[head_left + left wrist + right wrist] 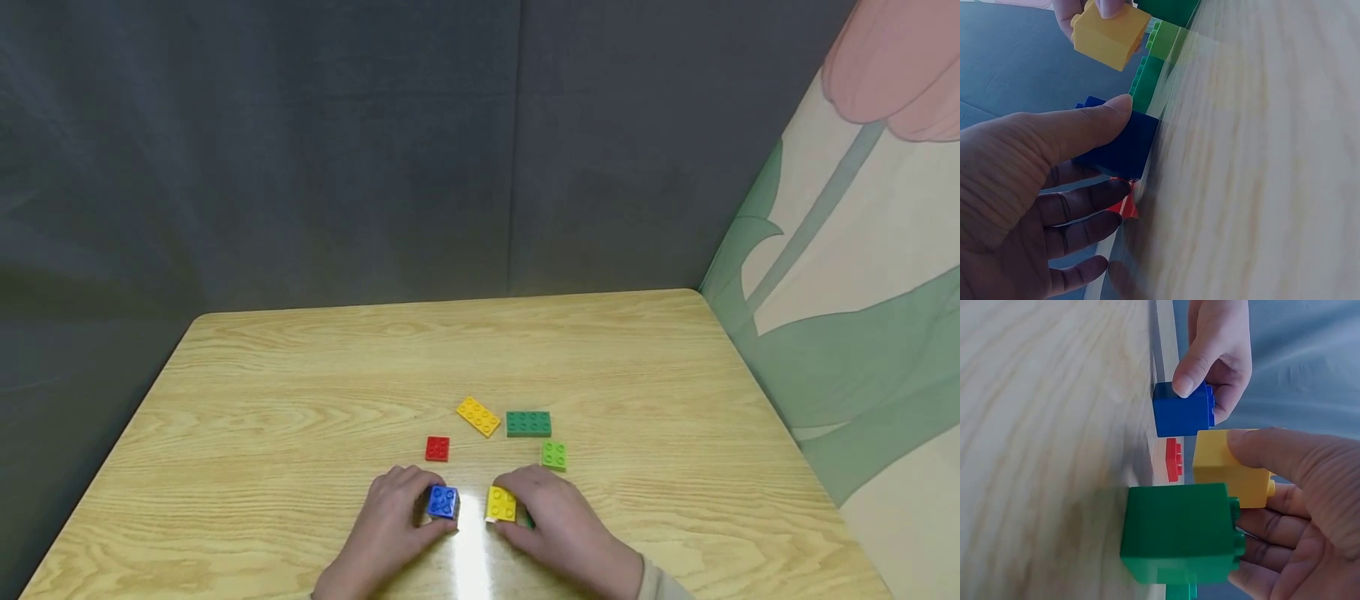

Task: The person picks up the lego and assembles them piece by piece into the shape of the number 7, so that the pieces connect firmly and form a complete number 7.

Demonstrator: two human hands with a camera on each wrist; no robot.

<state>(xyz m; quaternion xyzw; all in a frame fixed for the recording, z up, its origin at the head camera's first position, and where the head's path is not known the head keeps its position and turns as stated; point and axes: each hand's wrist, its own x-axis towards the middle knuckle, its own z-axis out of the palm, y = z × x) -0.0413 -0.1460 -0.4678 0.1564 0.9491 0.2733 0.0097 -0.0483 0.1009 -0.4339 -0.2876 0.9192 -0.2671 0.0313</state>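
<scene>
My left hand [393,510] holds a square blue toy building brick [443,502] between thumb and fingers, its studs facing up. In the left wrist view the blue brick [1124,147] stands at the tabletop. Opposite it, my right hand [562,518] pinches a square yellow brick [501,503], which both wrist views show raised above the table. A tall green brick [1175,532] stands on the table close by the right hand's fingers. From the head view that green brick is mostly hidden under the right hand.
Beyond the hands lie a flat red brick [437,448], a long yellow-orange brick [478,416], a long dark green brick [528,423] and a light green brick [553,456]. The wooden table [300,367] meets a dark curtain [360,167] behind and a flowered cloth [847,350] at right.
</scene>
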